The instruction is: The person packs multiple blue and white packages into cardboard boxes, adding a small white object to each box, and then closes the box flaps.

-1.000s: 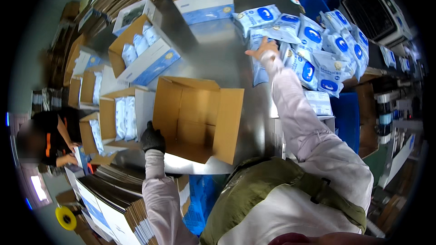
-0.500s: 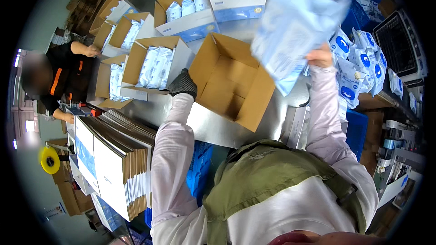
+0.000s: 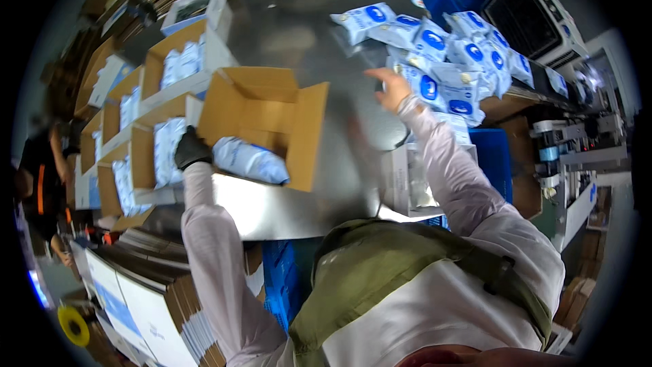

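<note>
My left hand (image 3: 193, 149), in a dark glove, grips the near left edge of an open brown cardboard box (image 3: 309, 139) on the metal table. Inside that box lies one light-blue wipes pack (image 3: 250, 160), on its side against the near wall. My right hand (image 3: 392, 92) is bare and holds nothing; its fingers are apart, the index finger stretched to the left. It hovers over the table beside a heap of wipes packs (image 3: 468, 54) with blue oval lids. The left glove's fingertips are partly hidden by the box.
Several filled boxes (image 3: 157, 195) stand left of the open box. A stack of flat cartons (image 3: 173, 306) lies at the lower left. A white box (image 3: 401, 183) sits at the table's near right edge, by a blue crate (image 3: 490, 163). Another person (image 3: 44, 177) stands far left.
The wipes pack my right hand held up is now out of it, and a pack lies in the open box. My right hand has opened near the heap. The view has swung to the right.
</note>
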Demonstrator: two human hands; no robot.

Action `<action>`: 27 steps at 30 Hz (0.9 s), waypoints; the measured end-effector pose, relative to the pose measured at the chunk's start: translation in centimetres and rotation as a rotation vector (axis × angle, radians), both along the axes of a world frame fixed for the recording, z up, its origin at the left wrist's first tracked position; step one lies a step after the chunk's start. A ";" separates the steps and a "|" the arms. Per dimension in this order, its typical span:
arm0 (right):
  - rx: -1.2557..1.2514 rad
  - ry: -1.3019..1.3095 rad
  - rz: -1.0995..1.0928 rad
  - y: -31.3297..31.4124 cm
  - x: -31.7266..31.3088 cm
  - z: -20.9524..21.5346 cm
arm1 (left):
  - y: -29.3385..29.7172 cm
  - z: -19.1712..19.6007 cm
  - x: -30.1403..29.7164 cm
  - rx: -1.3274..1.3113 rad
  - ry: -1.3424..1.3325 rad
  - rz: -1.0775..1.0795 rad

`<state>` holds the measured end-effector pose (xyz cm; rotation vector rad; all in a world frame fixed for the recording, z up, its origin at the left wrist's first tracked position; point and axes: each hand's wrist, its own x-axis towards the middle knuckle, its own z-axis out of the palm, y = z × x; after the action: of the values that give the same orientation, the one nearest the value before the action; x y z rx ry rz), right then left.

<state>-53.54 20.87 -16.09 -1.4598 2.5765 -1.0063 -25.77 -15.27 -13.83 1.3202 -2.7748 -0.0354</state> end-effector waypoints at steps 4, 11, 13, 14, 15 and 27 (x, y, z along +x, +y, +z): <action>0.862 0.235 -0.355 11.3 -8.5 -6.0 | 6.7 3.8 -3.3 -0.158 0.606 -0.175; 0.394 0.121 -0.432 5.1 -7.8 -9.6 | 29.5 0.8 -6.4 0.552 0.471 -0.899; 0.421 -0.042 -0.312 1.0 -4.1 -7.0 | 31.6 -7.6 -6.7 0.709 0.503 -0.565; 0.446 -0.112 -0.225 0.1 -2.6 -6.9 | 32.0 -10.6 -7.7 0.776 0.512 -0.418; 0.210 -0.151 -0.064 -0.1 -0.6 -6.9 | 32.0 -10.4 -9.1 0.897 0.531 -0.217; 0.699 0.302 -0.009 12.4 -8.3 -6.0 | 26.0 -10.1 -17.8 0.155 0.218 -0.052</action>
<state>-61.85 33.31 -22.07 -1.4523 2.6841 0.1559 -43.61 10.69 -23.92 1.1937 -2.6647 -0.3807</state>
